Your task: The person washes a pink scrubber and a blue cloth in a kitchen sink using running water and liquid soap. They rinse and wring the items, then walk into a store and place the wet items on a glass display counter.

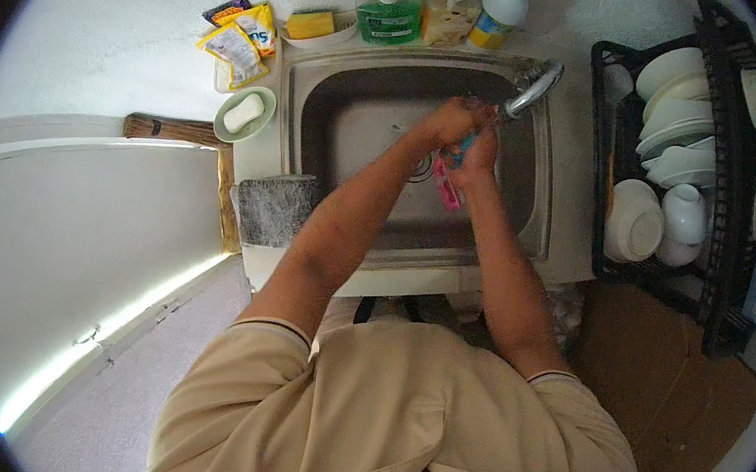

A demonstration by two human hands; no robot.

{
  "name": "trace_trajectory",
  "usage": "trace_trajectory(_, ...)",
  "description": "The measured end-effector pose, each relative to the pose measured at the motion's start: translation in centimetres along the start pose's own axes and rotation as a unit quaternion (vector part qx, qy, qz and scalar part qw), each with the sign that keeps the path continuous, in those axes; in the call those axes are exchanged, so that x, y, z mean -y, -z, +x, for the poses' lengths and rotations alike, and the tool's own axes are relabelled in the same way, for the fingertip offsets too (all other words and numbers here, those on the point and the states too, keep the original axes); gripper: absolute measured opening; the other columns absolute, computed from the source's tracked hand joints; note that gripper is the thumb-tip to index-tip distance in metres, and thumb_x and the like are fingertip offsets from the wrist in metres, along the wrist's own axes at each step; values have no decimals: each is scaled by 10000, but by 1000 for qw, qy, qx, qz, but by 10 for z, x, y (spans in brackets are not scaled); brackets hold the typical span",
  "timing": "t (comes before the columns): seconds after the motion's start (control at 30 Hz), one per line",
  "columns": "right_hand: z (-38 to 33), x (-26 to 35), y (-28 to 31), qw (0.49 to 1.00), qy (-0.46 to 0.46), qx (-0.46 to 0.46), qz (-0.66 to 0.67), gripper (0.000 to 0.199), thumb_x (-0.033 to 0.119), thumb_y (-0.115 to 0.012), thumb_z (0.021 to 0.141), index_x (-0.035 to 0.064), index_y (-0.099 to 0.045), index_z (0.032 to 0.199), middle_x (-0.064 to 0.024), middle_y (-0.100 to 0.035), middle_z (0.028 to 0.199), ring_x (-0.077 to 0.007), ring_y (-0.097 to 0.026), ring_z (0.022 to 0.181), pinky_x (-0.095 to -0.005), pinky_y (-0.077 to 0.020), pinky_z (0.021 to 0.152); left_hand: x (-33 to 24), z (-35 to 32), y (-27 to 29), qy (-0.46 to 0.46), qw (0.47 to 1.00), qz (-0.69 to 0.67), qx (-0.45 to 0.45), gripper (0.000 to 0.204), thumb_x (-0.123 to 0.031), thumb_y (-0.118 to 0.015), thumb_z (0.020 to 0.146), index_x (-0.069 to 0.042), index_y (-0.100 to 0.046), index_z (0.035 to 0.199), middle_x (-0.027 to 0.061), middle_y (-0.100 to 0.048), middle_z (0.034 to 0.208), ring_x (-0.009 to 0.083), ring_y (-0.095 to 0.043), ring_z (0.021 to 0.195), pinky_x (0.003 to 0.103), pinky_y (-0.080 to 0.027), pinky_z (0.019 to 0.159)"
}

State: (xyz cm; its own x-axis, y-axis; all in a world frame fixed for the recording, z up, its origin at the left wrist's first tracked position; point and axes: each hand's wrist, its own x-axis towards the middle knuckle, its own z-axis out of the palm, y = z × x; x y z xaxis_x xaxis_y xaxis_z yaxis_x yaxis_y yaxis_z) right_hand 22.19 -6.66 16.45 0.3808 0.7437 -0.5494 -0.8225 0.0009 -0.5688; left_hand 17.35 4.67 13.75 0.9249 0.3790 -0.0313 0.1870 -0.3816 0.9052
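Both hands meet under the curved chrome faucet (536,89), over the right part of the stainless steel sink (346,145). A small pink and blue item (447,188) is between them; its pink end hangs below, and its exact kind is too small to tell. My right hand (478,162) is closed round its blue part from the near side. With fingers curled, my left hand (454,122) presses on the item from above, close to the spout. The fingers partly cover the blue part.
Behind the sink stand a yellow sponge (311,24) in a dish, a green soap bottle (389,21), another pump bottle (450,13) and a green-capped white bottle (503,11). Bar soap (244,114) and a dark scouring cloth (276,212) lie left. A black dish rack (595,167) stands right.
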Motion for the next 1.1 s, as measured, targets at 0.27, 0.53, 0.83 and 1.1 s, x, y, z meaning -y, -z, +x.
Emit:
trace_trajectory(0.27, 42, -7, 21, 910, 127, 3, -395, 607, 519, -483, 1036, 106, -536, 1478, -69, -561, 1421, -236, -547, 1278, -420, -390, 1108, -36, -9, -7, 265, 888, -292, -236, 598, -533, -564, 1017, -18, -629, 1312, 217, -666, 1259, 345, -642, 1172, 448, -487, 971)
trace_trajectory(0.53, 25, 40, -11, 926, 38, 85, -365, 506, 403, -486, 1059, 253, -491, 1542, -105, -451, 1594, -370, -525, 1347, -433, -389, 1126, -8, -94, 44, 254, 900, -217, -281, 576, -404, -752, 939, 2, -597, 1317, 157, -691, 1172, 258, -676, 1067, 384, -524, 921)
trace_trajectory(0.83, 18, -69, 54, 532, -71, 220, -815, 633, 318, -699, 928, 72, -496, 1475, -170, -566, 1460, -368, -531, 1349, -487, -455, 1106, -38, -138, 106, 205, 881, -240, -352, 592, -395, -822, 876, 0, -620, 1267, 115, -716, 1071, 204, -693, 955, 315, -548, 832)
trace_trajectory(1.1, 14, -35, 15, 977, -61, 141, -145, 411, 367, -641, 994, 56, -627, 1263, -54, -682, 1176, -241, -655, 1053, -435, -533, 884, -6, -129, 70, 229, 934, -200, -189, 593, -450, -801, 880, 8, -661, 1229, 163, -708, 1141, 251, -669, 1069, 380, -503, 957)
